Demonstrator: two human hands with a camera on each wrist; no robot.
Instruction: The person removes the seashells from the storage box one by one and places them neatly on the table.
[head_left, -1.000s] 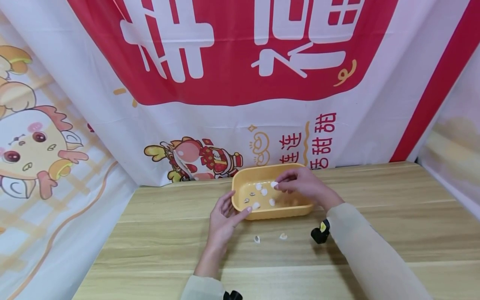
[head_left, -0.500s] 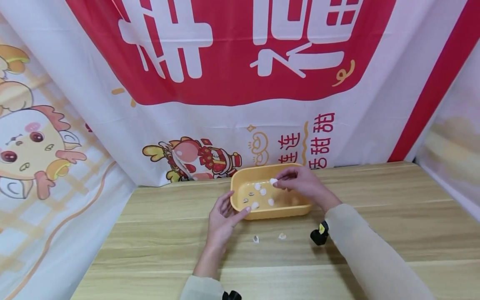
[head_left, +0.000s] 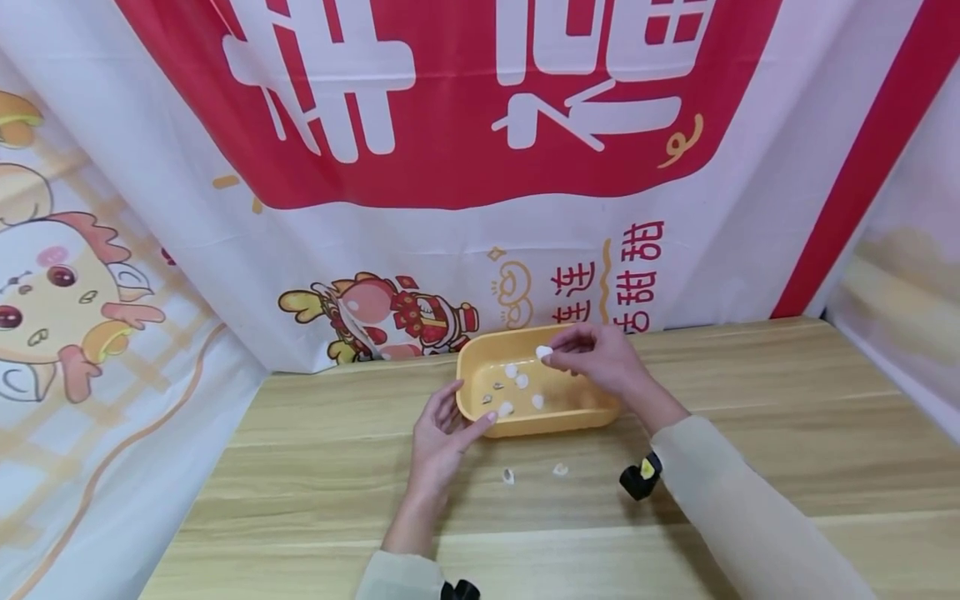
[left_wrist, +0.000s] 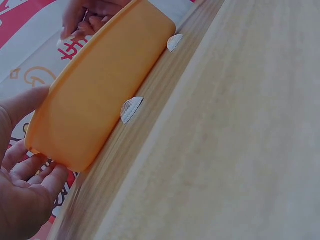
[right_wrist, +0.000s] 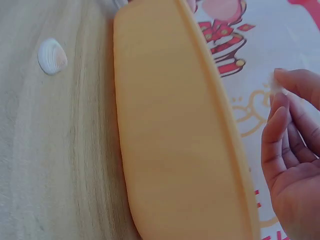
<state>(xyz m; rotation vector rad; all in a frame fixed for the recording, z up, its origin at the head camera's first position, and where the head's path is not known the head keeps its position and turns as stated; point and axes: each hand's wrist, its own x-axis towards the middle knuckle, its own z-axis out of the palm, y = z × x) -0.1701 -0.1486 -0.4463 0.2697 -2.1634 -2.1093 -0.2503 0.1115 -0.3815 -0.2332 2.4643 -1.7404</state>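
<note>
A yellow plastic tray (head_left: pixel 585 407) sits on the wooden table with several small white shells (head_left: pixel 522 381) inside. My right hand (head_left: pixel 558 352) hovers over the tray's back part and pinches one white shell (head_left: pixel 543 352) between thumb and fingertips; the right wrist view shows those fingers (right_wrist: pixel 280 125) beside the tray's outer wall (right_wrist: pixel 170 125). My left hand (head_left: pixel 459 410) rests with straight fingers against the tray's front left corner, and its fingers (left_wrist: pixel 35 175) touch the wall (left_wrist: pixel 100 95). Two shells (head_left: pixel 509 476) (head_left: pixel 559 469) lie on the table in front of the tray.
A red and white printed banner (head_left: pixel 480 167) hangs right behind the table and drapes down its left side. The two loose shells also show in the left wrist view (left_wrist: pixel 131 109) (left_wrist: pixel 174 42), one in the right wrist view (right_wrist: pixel 52 56). Bare wood (head_left: pixel 787 417) stretches right.
My right hand has lifted the pinched shell slightly higher over the tray's back. The left hand and the tray have stayed put.
</note>
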